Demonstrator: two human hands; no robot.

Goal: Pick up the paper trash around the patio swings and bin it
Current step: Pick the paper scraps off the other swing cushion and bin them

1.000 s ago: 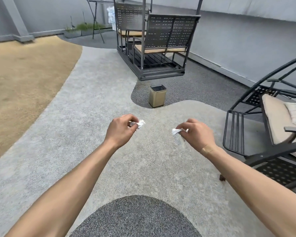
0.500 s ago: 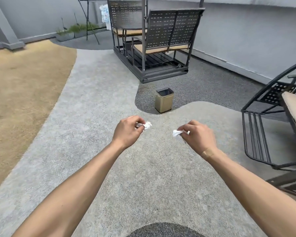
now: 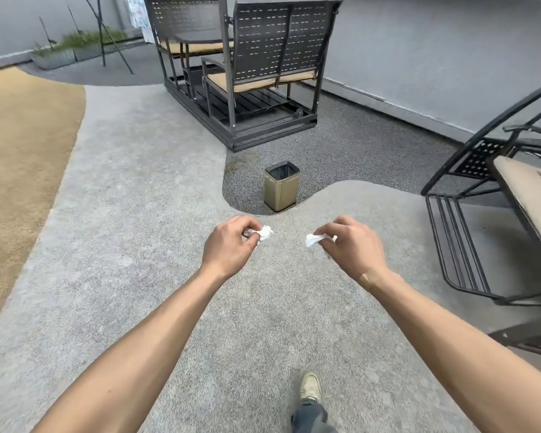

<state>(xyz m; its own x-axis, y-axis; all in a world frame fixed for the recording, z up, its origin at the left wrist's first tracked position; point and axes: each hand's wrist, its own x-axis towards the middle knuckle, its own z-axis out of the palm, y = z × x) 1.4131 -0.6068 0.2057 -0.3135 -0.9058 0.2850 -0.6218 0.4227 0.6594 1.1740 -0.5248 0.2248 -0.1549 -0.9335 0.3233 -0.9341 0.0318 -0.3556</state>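
Note:
My left hand (image 3: 230, 242) pinches a crumpled white paper scrap (image 3: 265, 233) between thumb and fingers. My right hand (image 3: 352, 245) holds a second white paper scrap (image 3: 313, 240) the same way. Both hands are stretched out in front of me at about the same height, a short gap between them. A small square gold bin (image 3: 281, 186) with a dark open top stands on the dark paving just beyond and between the hands.
A dark metal glider swing (image 3: 247, 67) with tan cushions stands behind the bin. Another swing frame (image 3: 487, 214) with a beige cushion is on the right. Tan ground (image 3: 19, 145) lies to the left, a grey wall (image 3: 434, 64) behind. My shoe (image 3: 310, 387) shows below.
The bin and the swings have come closer and lower in the view as I walk toward them. Both hands keep their paper scraps. My foot has come into view.

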